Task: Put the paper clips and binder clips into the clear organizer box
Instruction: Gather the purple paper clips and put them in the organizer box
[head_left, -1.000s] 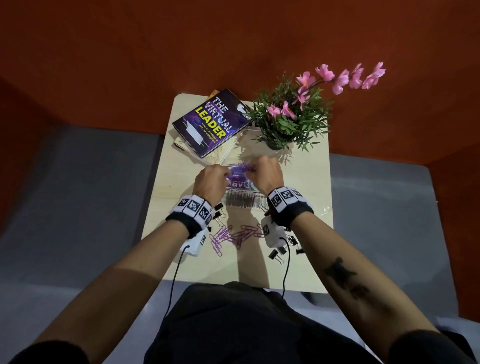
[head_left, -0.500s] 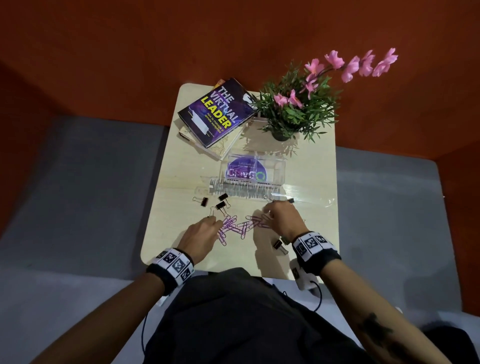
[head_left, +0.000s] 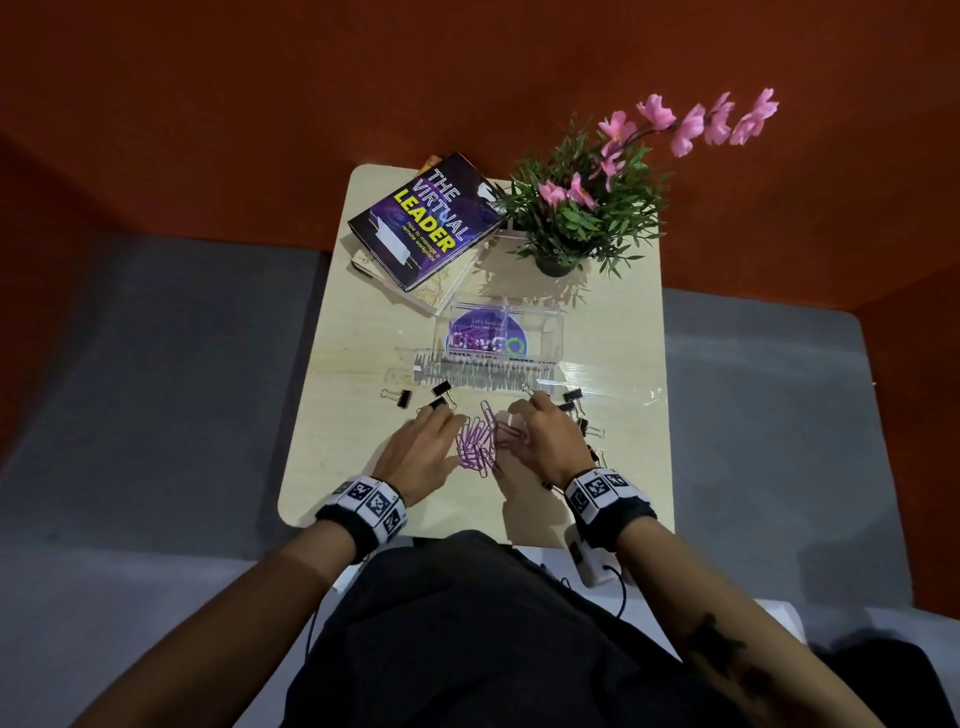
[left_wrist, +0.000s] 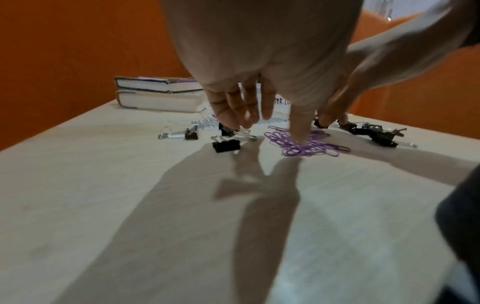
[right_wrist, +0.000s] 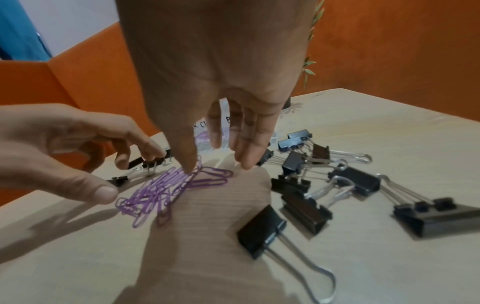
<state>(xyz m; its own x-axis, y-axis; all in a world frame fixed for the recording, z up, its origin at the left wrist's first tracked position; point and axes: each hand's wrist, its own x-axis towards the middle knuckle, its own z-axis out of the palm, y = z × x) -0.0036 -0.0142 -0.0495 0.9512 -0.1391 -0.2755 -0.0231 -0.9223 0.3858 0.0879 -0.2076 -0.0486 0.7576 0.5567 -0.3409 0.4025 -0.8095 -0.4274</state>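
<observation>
A heap of purple paper clips (head_left: 477, 440) (left_wrist: 306, 144) (right_wrist: 166, 191) lies on the table between my two hands. My left hand (head_left: 427, 450) (left_wrist: 262, 115) hovers at the heap's left with straight fingers, its thumb touching the clips. My right hand (head_left: 532, 434) (right_wrist: 221, 152) stands at the heap's right, fingers straight, thumb tip on the clips. Black binder clips (head_left: 577, 410) (right_wrist: 345, 185) are scattered right of my right hand; three more binder clips (head_left: 434, 397) (left_wrist: 226, 144) lie left. The clear organizer box (head_left: 506, 332) stands open behind, a few purple clips inside its left part.
Two stacked books (head_left: 423, 226) (left_wrist: 161, 96) lie at the back left of the small table (head_left: 332, 395), a potted plant with pink flowers (head_left: 582, 208) at the back right. The box's clear lid (head_left: 483, 371) lies flat in front of it.
Both hands came back from the box to the table front. They have since pushed the spread purple clips together into one tight heap between them.
</observation>
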